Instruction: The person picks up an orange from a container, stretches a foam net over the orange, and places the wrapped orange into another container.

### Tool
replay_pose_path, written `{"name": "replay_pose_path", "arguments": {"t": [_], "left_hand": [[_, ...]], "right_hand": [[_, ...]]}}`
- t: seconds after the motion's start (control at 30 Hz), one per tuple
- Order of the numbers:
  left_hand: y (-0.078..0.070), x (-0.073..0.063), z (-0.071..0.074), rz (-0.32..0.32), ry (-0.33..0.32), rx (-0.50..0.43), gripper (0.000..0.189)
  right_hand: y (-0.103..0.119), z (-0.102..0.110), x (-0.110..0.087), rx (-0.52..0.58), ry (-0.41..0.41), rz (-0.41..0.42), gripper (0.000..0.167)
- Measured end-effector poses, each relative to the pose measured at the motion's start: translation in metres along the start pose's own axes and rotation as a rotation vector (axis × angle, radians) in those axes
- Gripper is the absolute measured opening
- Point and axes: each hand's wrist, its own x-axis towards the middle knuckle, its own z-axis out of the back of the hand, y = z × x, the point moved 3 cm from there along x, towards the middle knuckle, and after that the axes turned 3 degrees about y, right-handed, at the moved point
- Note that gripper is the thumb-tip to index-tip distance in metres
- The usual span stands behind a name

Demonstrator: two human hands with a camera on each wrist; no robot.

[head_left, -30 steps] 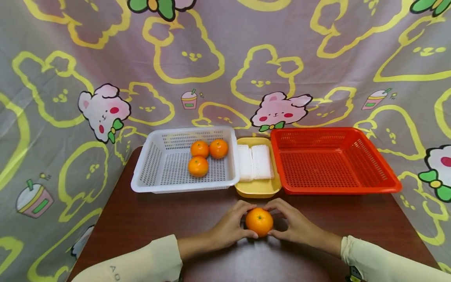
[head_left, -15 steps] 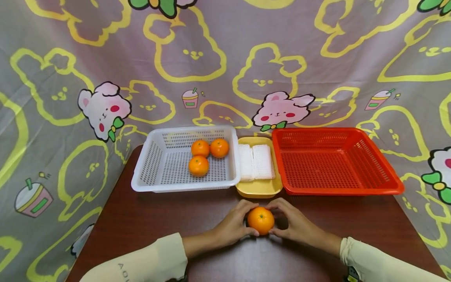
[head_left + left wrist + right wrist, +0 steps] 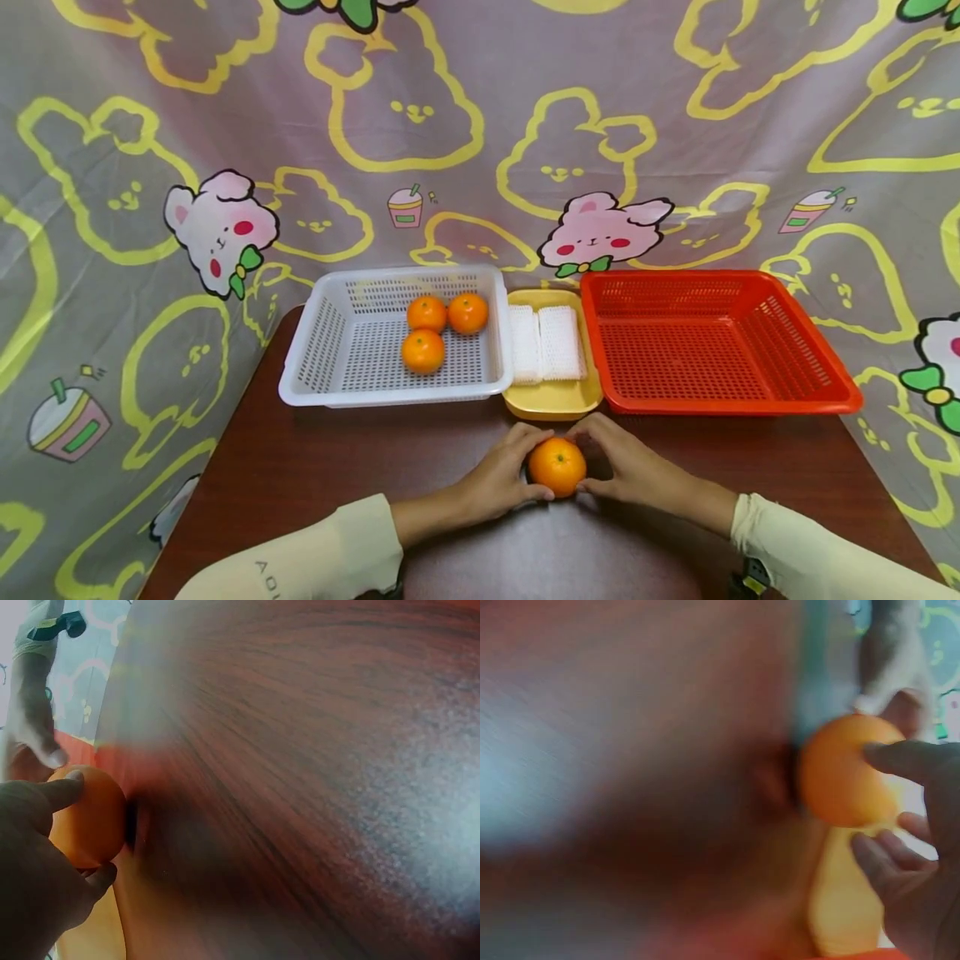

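An orange (image 3: pixel 557 467) sits on the dark wooden table with its stem end facing up, between both hands. My left hand (image 3: pixel 497 477) grips its left side, thumb at the near edge and fingers at the far edge. From the other side my right hand (image 3: pixel 628 467) curls round it the same way. In the left wrist view, thumb and fingertip press the orange (image 3: pixel 94 821). The right wrist view has the thumb over the orange (image 3: pixel 844 776) and the other fingertips right at its lower edge.
Behind the hands stands a yellow tray (image 3: pixel 551 402) with white foam net sleeves (image 3: pixel 561 342). To its left a white basket (image 3: pixel 390 397) holds three oranges (image 3: pixel 423 352). On the right is a red basket (image 3: pixel 727 407). A patterned curtain (image 3: pixel 465 108) hangs behind and at the sides.
Both hands stay around the orange, with hardly any movement. The whole head view shifts slightly.
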Motion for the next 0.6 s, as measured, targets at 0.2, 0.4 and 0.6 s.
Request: {"name": "replay_pose_path", "arguments": {"t": [0.2, 0.4, 0.6], "left_hand": [[-0.002, 0.001, -0.002, 0.007, -0.004, 0.030, 0.079], [-0.004, 0.003, -0.002, 0.002, -0.008, 0.041, 0.080], [-0.006, 0.004, -0.002, -0.009, -0.005, 0.056, 0.080]], "right_hand": [[0.026, 0.037, 0.036, -0.147, 0.037, -0.096, 0.053], [0.037, 0.061, 0.096, -0.255, -0.049, -0.139, 0.040], [0.019, 0.060, 0.148, -0.318, 0.007, -0.317, 0.044]]}}
